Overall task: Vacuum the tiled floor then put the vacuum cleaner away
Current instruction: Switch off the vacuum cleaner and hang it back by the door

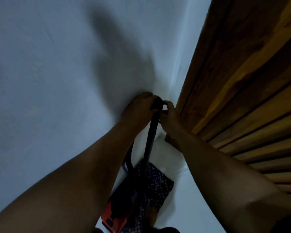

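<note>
Nearest, at the bottom edge, the red plastic body [112, 217] of the vacuum stands on the floor [191, 199], smooth and rounded, with a dark part on its top; the left forearm covers part of it. Just beside it lies a mat [158, 180], dark, rectangular, with a woven pattern of small pale dots, and a bare foot [152, 214] stands on its near end. The floor is white and glossy; tile joints cannot be seen in this dim light. A ribbed dark hose [127, 163] curves up from the body, and a straight, thin, black tube [150, 140] rises over the mat toward the hands. Both bare forearms reach forward and meet at the tube's top end. The left hand [139, 106] is closed around the black rounded top of the tube, and the right hand [169, 115] grips it from the other side, fingers curled, so the two hands are together on the same piece. Behind them is a plain, matt, pale wall [49, 81] with a soft shadow of the arms on it. On the right a brown wooden door [242, 81] with long grooves and visible grain stands close to the right arm, and the tube is in the narrow corner between wall and door.
</note>
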